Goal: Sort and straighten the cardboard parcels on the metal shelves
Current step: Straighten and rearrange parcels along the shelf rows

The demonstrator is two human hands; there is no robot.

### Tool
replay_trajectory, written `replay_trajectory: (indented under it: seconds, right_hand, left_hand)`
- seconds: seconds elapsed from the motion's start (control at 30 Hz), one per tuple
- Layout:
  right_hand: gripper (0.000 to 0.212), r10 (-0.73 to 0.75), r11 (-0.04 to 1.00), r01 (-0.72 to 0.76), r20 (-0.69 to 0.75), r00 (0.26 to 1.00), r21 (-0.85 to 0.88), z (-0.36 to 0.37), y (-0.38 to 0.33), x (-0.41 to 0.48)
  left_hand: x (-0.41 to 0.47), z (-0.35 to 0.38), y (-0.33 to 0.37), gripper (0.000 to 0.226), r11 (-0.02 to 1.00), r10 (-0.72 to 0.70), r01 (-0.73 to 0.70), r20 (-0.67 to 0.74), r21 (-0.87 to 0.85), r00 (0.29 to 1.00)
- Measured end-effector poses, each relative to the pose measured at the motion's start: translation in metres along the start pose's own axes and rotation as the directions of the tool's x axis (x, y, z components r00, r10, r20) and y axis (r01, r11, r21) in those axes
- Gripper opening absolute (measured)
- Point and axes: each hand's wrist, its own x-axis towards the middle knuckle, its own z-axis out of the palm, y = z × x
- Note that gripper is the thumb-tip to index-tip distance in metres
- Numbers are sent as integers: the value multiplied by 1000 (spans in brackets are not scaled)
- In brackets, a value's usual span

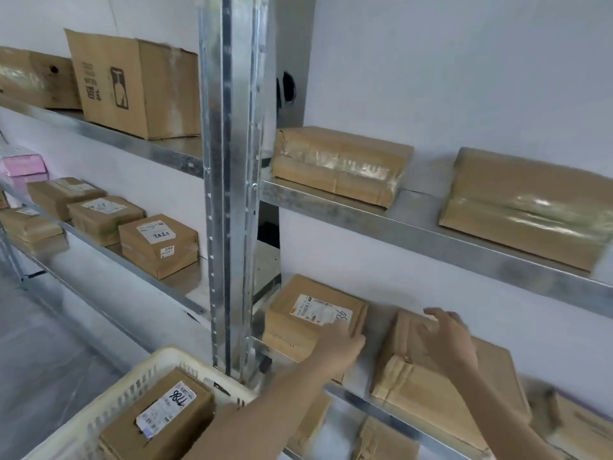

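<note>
Both hands work the lower shelf (pixel 361 401), just right of the post (pixel 232 194). The left hand (pixel 343 341) lies with straight fingers on the labelled parcel (pixel 298 320), which sits at the shelf's left end. It looks placed to nudge that box square.

The right hand (pixel 442 333) rests spread and relaxed, gripping nothing, on the far end of the plain parcel (pixel 431 393), probably to swing it straight. That parcel is brown, creased and taped down its seam. It lies askew, and its near end juts past the shelf's front edge. A gap separates the two parcels.
</note>
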Motion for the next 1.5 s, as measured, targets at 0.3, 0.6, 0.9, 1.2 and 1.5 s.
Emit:
replay_trajectory:
  seconds: [0.3,0.6,0.9,1.2,1.5]
  right_hand:
    - [52,317,946,-318,34,948,61,-57,138,-13]
    - [45,377,605,-545,394,838,581,-40,159,-33]
    - [15,180,29,-503,490,853,864,-60,164,-59]
    - [127,-111,162,-483,502,858,861,-60,174,-73]
    - [104,-201,408,-272,377,904,872,-71,175,-66]
  left_hand:
    - [14,104,36,70,1000,-21,21,29,10,999]
    - [26,126,33,55,983,-82,51,-173,-176,982]
    - [15,100,43,24,981,90,-145,-352,-132,932]
    - [7,78,66,17,953,296,-253,-344,166,891]
    - [6,56,79,24,964,249,-211,-273,161,929]
